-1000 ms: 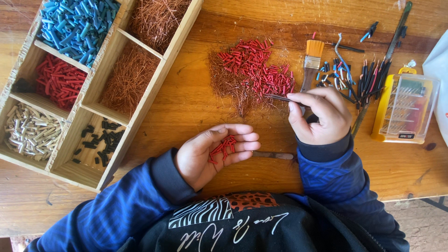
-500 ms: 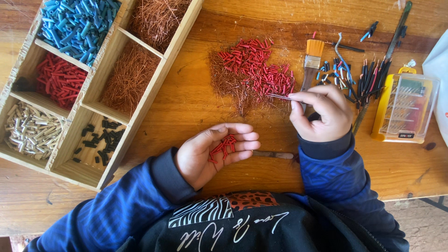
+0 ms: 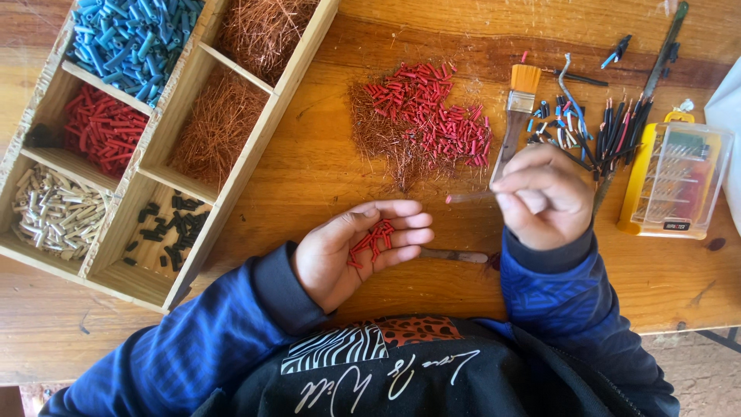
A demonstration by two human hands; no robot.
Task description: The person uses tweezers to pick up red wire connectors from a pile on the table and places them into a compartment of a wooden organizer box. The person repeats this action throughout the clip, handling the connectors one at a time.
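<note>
The left hand point(image 3: 363, 247) lies palm up on the counter point(image 3: 309, 170), fingers loosely apart and cupped, with a small clutch of red sleeve pieces point(image 3: 372, 241) resting in the hollow of the palm; it cradles them rather than gripping them. Just to its right the right hand point(image 3: 544, 193) is raised a little, fingers pinched together on a thin tool point(image 3: 471, 198) that looks blurred, its tip carrying what seems to be one more red piece and pointing toward the open palm. Beyond both hands, further from the person, lies the heap of red pieces point(image 3: 432, 116) tangled with fine copper strands point(image 3: 378, 139). Beside the right hand, on its far side, lie a small brush point(image 3: 519, 100) and a scatter of wire offcuts point(image 3: 594, 123), with a yellow plastic case point(image 3: 675, 181) further out. Well off beyond the left hand stands a wooden divided tray point(image 3: 231, 181) holding blue, red, pale and black pieces and copper in separate compartments. These little sleeves look very light, short and smooth, so I would judge they roll and scatter easily; a pinch at the middle of a piece, or a fine tip picking it up, seems the sure way, while the cupped palm keeps the gathered ones from spilling
</note>
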